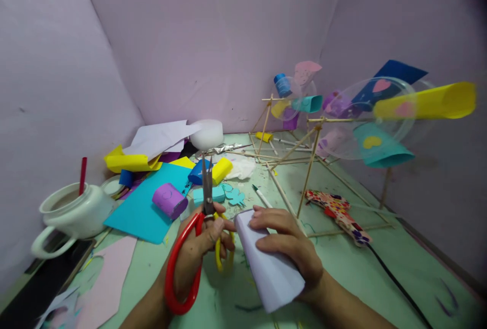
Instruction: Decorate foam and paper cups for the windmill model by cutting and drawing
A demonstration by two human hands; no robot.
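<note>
At the left, a white pot (76, 215) with a red stick (82, 174) in it stands near a pink paper sheet (108, 283) on the pale green tabletop (146, 268). A purple paper roll (170, 200) rests on a turquoise sheet (140, 217). Next, the left hand (203, 240) grips scissors (207, 192), blades pointing up, a red loop against the palm and a yellow loop by the fingers. Just beside, the right hand (291, 242) grasps a pale paper roll (266, 268), tilted, its fingers across the top and the left hand's fingertips close to its edge. A pen (261, 195) lies behind. Farther right, a stick frame (309, 171) carries a clear disc (388, 128) with coloured paper cups, and a patterned glue gun (338, 212) lies below.
</note>
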